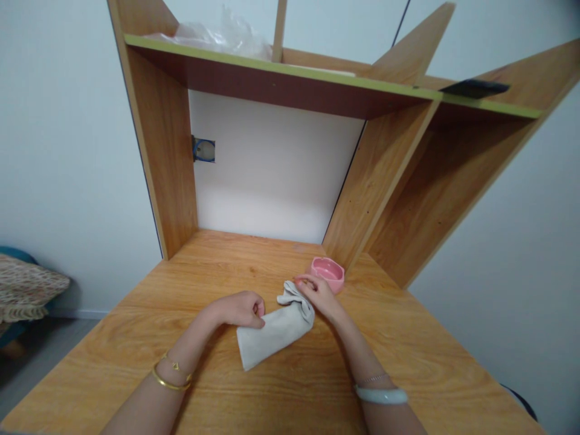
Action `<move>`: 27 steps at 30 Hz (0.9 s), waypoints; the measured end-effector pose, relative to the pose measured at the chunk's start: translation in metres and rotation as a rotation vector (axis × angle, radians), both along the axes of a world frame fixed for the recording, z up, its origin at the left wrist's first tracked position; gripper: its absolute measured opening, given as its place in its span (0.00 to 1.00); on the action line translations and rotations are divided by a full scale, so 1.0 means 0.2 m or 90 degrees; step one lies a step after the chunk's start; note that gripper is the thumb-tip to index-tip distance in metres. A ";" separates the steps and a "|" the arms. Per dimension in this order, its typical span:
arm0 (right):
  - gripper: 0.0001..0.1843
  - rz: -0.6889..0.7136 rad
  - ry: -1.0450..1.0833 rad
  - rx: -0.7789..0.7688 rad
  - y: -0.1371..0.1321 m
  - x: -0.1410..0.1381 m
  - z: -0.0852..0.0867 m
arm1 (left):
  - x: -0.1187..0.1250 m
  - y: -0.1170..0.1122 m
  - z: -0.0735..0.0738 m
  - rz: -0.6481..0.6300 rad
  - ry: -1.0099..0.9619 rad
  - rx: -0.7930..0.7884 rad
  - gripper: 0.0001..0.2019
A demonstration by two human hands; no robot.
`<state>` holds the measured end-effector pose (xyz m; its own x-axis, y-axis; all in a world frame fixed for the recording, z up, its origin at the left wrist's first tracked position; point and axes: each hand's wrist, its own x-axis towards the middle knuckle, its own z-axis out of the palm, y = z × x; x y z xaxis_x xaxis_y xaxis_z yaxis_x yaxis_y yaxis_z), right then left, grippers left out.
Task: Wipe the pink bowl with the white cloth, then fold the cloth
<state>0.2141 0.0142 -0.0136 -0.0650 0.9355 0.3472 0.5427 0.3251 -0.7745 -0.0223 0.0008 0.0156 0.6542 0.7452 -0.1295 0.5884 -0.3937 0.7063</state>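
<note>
A folded pale grey cloth (272, 335) lies on the wooden desk (290, 393) in front of me. My left hand (242, 308) is curled into a loose fist and rests against the cloth's left upper edge, pinching it. My right hand (317, 293) has its fingers closed on the bunched far end of the cloth. A small pink bowl (328, 272) stands just behind my right hand, close to the wooden divider. Gold bracelets circle my left wrist and a pale bangle circles my right.
A wooden shelf unit (163, 151) rises from the desk's back, with a green-edged shelf overhead holding crumpled clear plastic (226, 33) and a dark flat object (475, 87). A slanted divider (376, 175) stands at the right. A patterned cushion (25, 287) lies at far left.
</note>
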 end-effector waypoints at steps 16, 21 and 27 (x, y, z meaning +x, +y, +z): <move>0.14 0.031 -0.029 -0.025 -0.03 -0.11 -0.01 | -0.16 0.08 0.09 0.612 0.400 0.361 0.18; 0.14 0.052 -0.037 -0.027 -0.03 -0.13 -0.02 | -0.10 0.10 0.05 0.522 0.288 0.328 0.19; 0.14 0.050 -0.030 -0.023 -0.02 -0.13 -0.03 | -0.02 0.11 -0.02 0.410 0.198 0.312 0.21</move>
<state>0.1884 0.0093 -0.0206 -0.1540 0.9390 0.3075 0.5527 0.3398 -0.7609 -0.0258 0.0237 0.0107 0.0735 0.9770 0.2003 0.9395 -0.1352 0.3147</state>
